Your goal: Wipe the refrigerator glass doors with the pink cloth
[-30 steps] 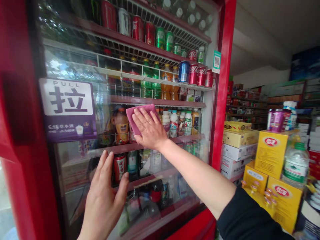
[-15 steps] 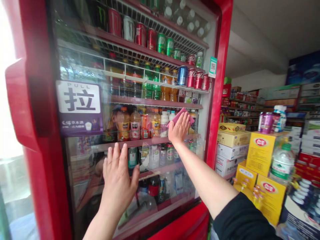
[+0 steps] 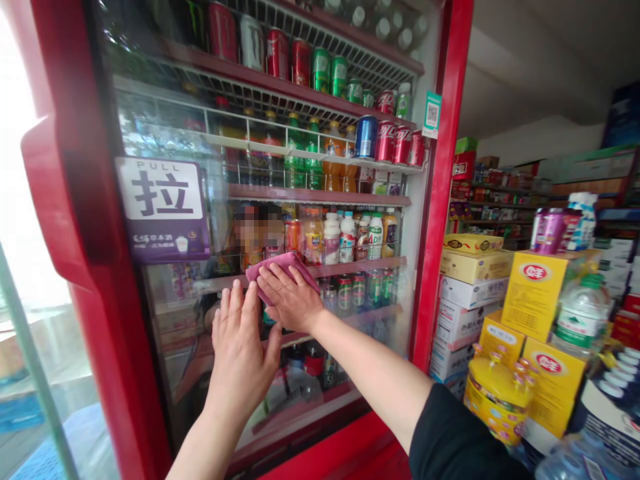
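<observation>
The glass door (image 3: 170, 320) of a red drinks fridge fills the left of the view, with its red frame (image 3: 443, 187) on the right side. My right hand (image 3: 290, 297) presses a folded pink cloth (image 3: 277, 268) flat against the glass at mid-height. Just left of it, my left hand (image 3: 243, 340) lies flat on the glass, fingers apart and holding nothing. Its fingertips almost reach the cloth. A purple and white "PULL" sticker (image 3: 163, 210) sits on the glass up and left of both hands.
Behind the glass, wire shelves hold cans and bottles (image 3: 345, 240). A red door handle (image 3: 55, 207) stands at the far left. To the right are stacked yellow and white cartons (image 3: 475, 293), a bottled-water pack (image 3: 583, 320), and store shelves beyond.
My right hand has swept the cloth left and down across the glass, toward my left hand. My left hand has stayed nearly in place. The view has shifted slightly.
</observation>
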A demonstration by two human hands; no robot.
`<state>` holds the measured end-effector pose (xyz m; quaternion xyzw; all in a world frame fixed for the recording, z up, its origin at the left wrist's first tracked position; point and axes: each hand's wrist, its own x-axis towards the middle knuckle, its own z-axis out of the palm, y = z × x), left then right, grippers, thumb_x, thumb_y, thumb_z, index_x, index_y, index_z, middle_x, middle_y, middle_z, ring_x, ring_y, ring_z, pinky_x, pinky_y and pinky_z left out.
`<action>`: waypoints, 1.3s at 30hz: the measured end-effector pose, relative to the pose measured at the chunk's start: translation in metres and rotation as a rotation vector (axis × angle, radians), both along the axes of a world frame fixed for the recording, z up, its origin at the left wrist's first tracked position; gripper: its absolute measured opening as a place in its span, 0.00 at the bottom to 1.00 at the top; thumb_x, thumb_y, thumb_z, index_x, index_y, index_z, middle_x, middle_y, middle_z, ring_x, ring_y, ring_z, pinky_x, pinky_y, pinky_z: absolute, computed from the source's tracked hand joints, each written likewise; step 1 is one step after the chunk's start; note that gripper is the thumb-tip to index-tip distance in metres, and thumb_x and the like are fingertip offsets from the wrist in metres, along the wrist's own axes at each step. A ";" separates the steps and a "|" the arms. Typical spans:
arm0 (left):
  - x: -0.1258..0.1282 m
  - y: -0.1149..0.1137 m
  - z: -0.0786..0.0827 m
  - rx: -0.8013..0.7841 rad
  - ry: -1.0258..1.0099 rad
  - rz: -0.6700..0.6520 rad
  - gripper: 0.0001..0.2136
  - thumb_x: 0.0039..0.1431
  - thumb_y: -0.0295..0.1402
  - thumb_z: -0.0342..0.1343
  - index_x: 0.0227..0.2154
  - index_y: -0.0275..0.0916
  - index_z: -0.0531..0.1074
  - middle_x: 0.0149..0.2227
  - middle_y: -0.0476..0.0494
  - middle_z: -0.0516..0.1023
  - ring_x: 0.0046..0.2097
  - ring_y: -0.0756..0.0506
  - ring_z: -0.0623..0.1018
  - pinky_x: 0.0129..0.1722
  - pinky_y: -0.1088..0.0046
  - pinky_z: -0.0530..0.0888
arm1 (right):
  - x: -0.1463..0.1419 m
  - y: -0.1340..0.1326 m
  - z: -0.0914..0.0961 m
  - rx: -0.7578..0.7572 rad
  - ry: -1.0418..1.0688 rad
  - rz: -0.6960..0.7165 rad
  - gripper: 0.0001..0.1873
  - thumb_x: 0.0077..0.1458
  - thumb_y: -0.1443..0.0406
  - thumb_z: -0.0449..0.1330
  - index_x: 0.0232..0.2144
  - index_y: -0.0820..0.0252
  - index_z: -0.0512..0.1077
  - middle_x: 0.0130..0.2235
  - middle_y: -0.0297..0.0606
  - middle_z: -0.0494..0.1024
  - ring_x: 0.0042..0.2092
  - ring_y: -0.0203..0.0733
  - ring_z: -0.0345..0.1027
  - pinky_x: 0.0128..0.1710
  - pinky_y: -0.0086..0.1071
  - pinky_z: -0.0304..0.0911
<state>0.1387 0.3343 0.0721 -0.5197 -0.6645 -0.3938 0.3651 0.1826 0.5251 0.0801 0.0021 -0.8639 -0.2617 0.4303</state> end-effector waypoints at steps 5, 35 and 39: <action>0.003 0.007 -0.008 -0.028 0.000 0.004 0.39 0.70 0.40 0.56 0.79 0.40 0.47 0.80 0.25 0.50 0.80 0.26 0.51 0.74 0.36 0.58 | 0.004 0.014 -0.002 0.001 0.046 0.020 0.41 0.71 0.57 0.57 0.79 0.61 0.49 0.79 0.44 0.56 0.81 0.51 0.41 0.81 0.56 0.36; -0.058 -0.073 -0.032 0.031 -0.116 0.117 0.40 0.70 0.41 0.57 0.79 0.41 0.46 0.80 0.25 0.50 0.80 0.24 0.51 0.74 0.33 0.59 | -0.073 -0.076 -0.016 -0.349 0.461 -0.212 0.46 0.68 0.57 0.60 0.78 0.72 0.49 0.80 0.61 0.49 0.82 0.64 0.33 0.78 0.67 0.37; -0.065 -0.088 -0.033 0.029 -0.123 0.134 0.40 0.70 0.43 0.56 0.79 0.40 0.47 0.80 0.25 0.48 0.81 0.25 0.50 0.75 0.34 0.58 | -0.113 -0.118 -0.015 -0.218 0.316 -0.039 0.40 0.72 0.56 0.55 0.78 0.66 0.51 0.80 0.52 0.50 0.82 0.57 0.36 0.80 0.61 0.34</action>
